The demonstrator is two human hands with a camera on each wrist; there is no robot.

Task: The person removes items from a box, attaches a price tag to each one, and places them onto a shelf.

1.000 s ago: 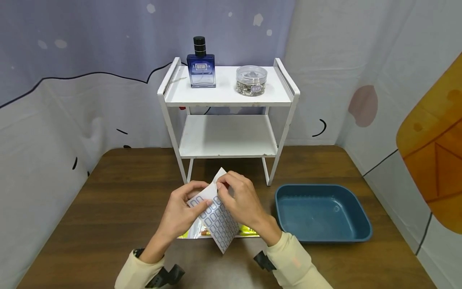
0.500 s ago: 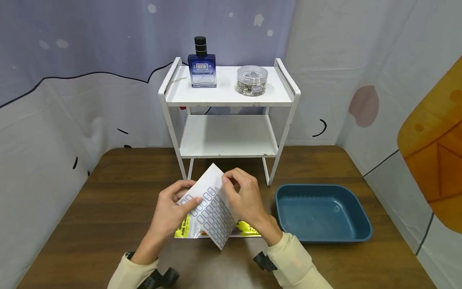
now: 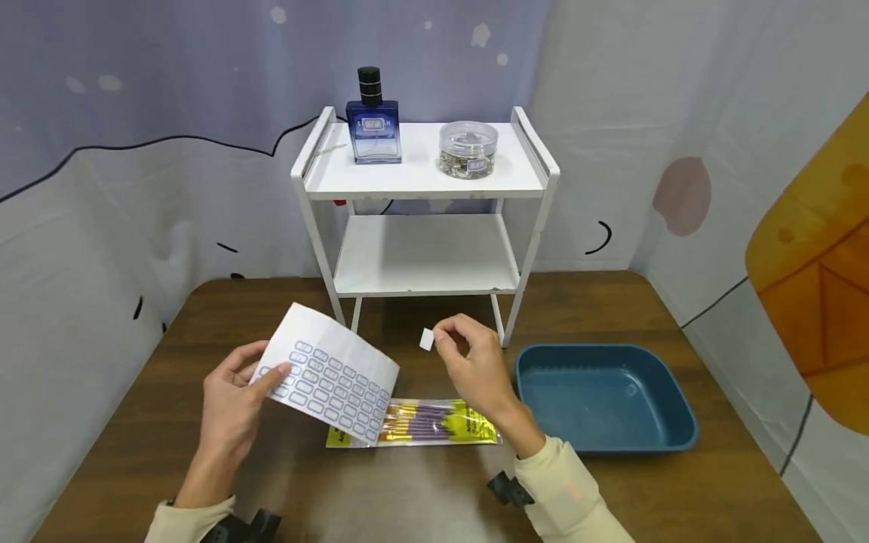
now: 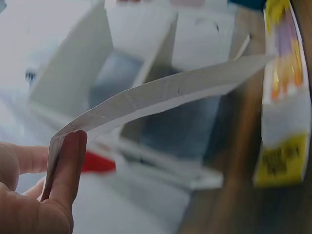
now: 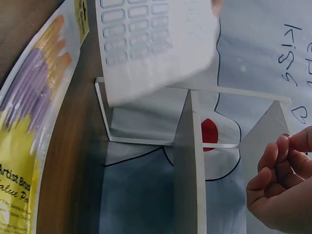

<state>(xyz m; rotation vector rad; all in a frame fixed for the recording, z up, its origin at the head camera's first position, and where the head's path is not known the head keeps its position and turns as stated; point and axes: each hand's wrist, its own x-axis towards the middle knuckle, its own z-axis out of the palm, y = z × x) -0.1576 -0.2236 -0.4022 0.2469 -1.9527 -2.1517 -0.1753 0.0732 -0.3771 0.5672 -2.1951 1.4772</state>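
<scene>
My left hand [image 3: 227, 403] pinches a white sheet of stickers [image 3: 326, 377] by its left side, thumb on the printed face. Rows of small blue-framed labels cover much of the sheet; one end strip is bare. In the left wrist view the sheet [image 4: 151, 97] shows nearly edge-on and bent. My right hand [image 3: 478, 369] pinches a small white sticker [image 3: 426, 339] between thumb and index finger, apart from the sheet. Below both hands, a clear pack of paintbrushes [image 3: 428, 424] with yellow ends and purple handles lies on the table, its left part overlapped by the sheet.
Behind the hands stands a white two-tier shelf [image 3: 428, 253]. On its top are a blue perfume bottle [image 3: 375, 132] and a clear round jar [image 3: 468, 151], each bearing a small label. A blue plastic tray [image 3: 604, 437] sits on the table [image 3: 136, 452] at the right.
The sheet and my left hand have moved left, away from my right hand, and the sheet has turned. A small sticker now shows at my right fingertips. More of the brush pack is uncovered.
</scene>
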